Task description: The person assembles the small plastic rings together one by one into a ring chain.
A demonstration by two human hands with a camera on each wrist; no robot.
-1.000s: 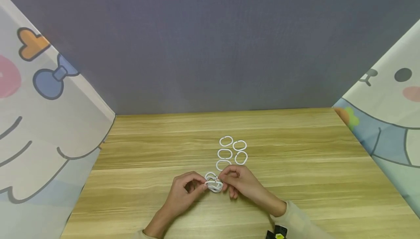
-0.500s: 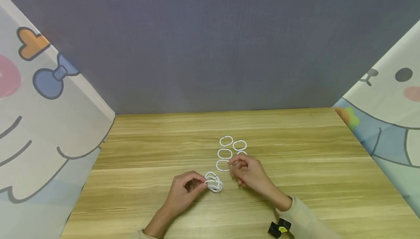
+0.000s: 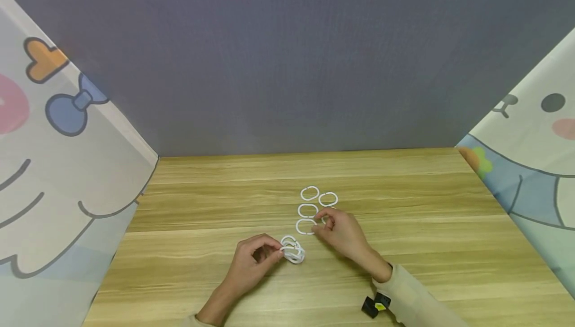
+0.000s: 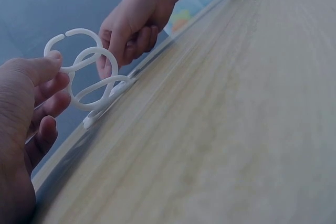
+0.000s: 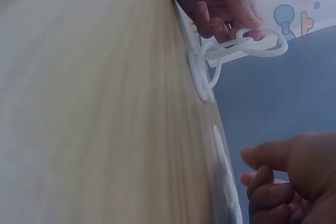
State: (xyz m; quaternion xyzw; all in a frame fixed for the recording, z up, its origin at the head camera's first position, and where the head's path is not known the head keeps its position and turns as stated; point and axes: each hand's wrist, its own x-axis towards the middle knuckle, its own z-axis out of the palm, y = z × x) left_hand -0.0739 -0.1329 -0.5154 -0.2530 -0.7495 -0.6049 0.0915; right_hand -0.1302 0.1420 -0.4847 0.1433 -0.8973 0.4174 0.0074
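My left hand [image 3: 253, 262] pinches, between thumb and index finger, one ring of a small bunch of linked white oval plastic rings [image 3: 294, 248]. In the left wrist view the pinched ring [image 4: 85, 30] is raised on edge, its narrow gap visible, with the other rings hanging through it down to the table. My right hand [image 3: 343, 234] hovers at the right end of the nearest loose ring [image 3: 297, 226]. Its thumb and index finger are spread, and the right wrist view shows nothing between them; its other fingers [image 5: 270, 195] are curled in.
More loose white rings lie flat beyond, among them a far-left one [image 3: 301, 193] and a far-right one [image 3: 319, 199]. Another is partly covered by my right hand. A grey panel [image 3: 287, 67] rises behind the wooden table [image 3: 179, 207], with cartoon-printed panels on both sides.
My right hand has left the linked rings and moved away to the right, up to the nearest loose ring. My left hand keeps its pinch and has stayed in place.
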